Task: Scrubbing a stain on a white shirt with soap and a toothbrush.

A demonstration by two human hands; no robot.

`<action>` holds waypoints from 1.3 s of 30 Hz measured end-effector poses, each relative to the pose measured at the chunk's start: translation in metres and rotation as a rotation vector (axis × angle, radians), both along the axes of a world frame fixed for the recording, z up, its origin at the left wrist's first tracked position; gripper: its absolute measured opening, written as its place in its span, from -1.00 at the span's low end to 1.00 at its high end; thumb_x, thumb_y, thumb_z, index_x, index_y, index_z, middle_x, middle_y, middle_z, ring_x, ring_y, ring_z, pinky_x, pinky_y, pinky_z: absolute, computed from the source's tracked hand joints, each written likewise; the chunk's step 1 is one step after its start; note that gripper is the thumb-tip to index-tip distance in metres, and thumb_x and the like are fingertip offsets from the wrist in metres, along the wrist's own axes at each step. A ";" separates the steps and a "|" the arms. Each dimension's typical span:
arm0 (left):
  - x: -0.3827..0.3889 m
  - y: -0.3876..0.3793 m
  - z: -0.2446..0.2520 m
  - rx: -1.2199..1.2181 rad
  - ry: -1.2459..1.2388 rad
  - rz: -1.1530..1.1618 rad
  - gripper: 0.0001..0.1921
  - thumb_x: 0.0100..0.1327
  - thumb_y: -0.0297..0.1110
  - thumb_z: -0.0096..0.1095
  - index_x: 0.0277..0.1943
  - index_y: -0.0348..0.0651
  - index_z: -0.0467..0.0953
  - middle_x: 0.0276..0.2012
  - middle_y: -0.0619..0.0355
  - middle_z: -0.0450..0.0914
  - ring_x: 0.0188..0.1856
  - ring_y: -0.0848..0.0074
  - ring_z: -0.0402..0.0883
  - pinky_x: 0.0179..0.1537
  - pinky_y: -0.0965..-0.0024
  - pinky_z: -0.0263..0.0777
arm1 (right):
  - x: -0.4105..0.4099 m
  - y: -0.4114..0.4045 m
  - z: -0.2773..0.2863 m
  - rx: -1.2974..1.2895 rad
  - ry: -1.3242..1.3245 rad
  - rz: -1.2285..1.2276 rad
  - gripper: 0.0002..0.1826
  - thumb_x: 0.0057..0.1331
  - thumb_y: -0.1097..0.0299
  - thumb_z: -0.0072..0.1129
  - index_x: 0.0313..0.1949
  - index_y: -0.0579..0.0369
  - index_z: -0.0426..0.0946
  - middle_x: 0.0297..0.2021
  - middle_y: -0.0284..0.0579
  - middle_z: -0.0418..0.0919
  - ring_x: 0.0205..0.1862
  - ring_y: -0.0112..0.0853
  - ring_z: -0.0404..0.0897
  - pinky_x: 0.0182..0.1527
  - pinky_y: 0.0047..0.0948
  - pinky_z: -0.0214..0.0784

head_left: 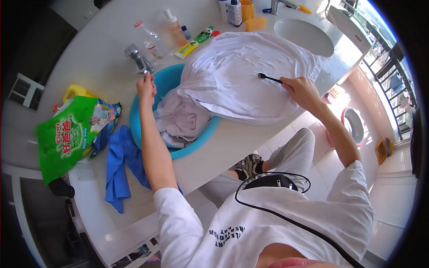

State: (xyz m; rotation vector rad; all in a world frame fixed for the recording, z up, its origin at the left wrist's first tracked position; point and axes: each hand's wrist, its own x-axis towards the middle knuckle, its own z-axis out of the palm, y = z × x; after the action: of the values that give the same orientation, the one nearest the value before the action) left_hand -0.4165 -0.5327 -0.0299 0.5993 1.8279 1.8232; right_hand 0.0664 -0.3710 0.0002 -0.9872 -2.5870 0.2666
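Note:
My right hand (300, 89) holds the handle of a small black brush (269, 78), its head over a white garment (241, 80) spread across the counter. Part of that cloth bunches down into a blue plastic basin (135, 124). At the basin's far left side, my left hand (146, 89) has its fingers closed at a metal faucet (135, 57), at what looks like its lever. A second pale garment (184, 117) lies crumpled inside the basin. A blue cloth (117, 167) lies beside the basin, partly hidden behind my left forearm.
Behind the basin are a clear plastic bottle (152, 43), a pump bottle (176, 30) and a toothpaste tube (194, 43). A green detergent bag (65, 137) lies left. An oval sink (303, 37), an orange sponge (255, 24) and a second faucet (274, 6) are at the far right.

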 end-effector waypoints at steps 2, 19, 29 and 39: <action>-0.008 -0.002 0.003 0.026 0.073 0.025 -0.58 0.44 -0.03 0.13 -0.48 -0.13 0.40 -0.68 0.32 0.23 -0.79 0.64 0.10 -0.73 0.48 -0.10 | -0.003 -0.003 0.000 0.006 -0.020 -0.026 -0.78 0.37 0.23 0.12 -0.05 -0.16 0.68 -0.49 0.07 0.62 -0.44 0.02 0.62 -0.32 -0.07 0.48; 0.018 -0.013 0.127 -0.388 1.453 0.174 -0.26 0.29 0.02 0.20 0.36 -0.37 0.25 0.40 -0.23 0.23 0.44 0.05 0.20 0.42 0.14 0.10 | 0.047 -0.012 -0.010 0.058 0.193 -0.174 -0.80 0.32 0.30 0.15 -0.12 -0.08 0.68 -0.44 0.05 0.63 -0.36 0.01 0.61 -0.29 -0.06 0.43; 0.013 -0.089 0.172 -0.633 1.335 -0.107 -0.15 0.32 0.24 0.09 0.41 -0.34 0.21 0.41 -0.23 0.22 0.44 -0.01 0.19 0.41 0.14 0.10 | 0.066 -0.006 -0.044 0.094 0.317 -0.237 -0.71 0.43 0.22 0.11 0.06 -0.04 0.65 -0.40 0.00 0.64 -0.43 -0.15 0.64 -0.38 -0.23 0.40; 0.056 -0.272 -0.006 -1.122 1.056 0.408 -0.01 0.37 0.35 -0.17 0.49 -0.41 -0.12 0.54 -0.17 -0.13 0.55 -0.10 -0.25 0.41 -0.37 -0.28 | 0.055 -0.002 -0.054 0.147 0.341 -0.200 -0.70 0.46 0.16 0.09 0.08 -0.13 0.64 -0.41 -0.07 0.65 -0.50 -0.22 0.63 -0.47 -0.27 0.37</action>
State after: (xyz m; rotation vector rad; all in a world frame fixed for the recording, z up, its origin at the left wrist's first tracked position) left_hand -0.3608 -0.8044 -0.0355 0.7878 3.3610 0.2458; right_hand 0.1218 -0.3728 -0.0534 -1.0377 -2.1515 0.1724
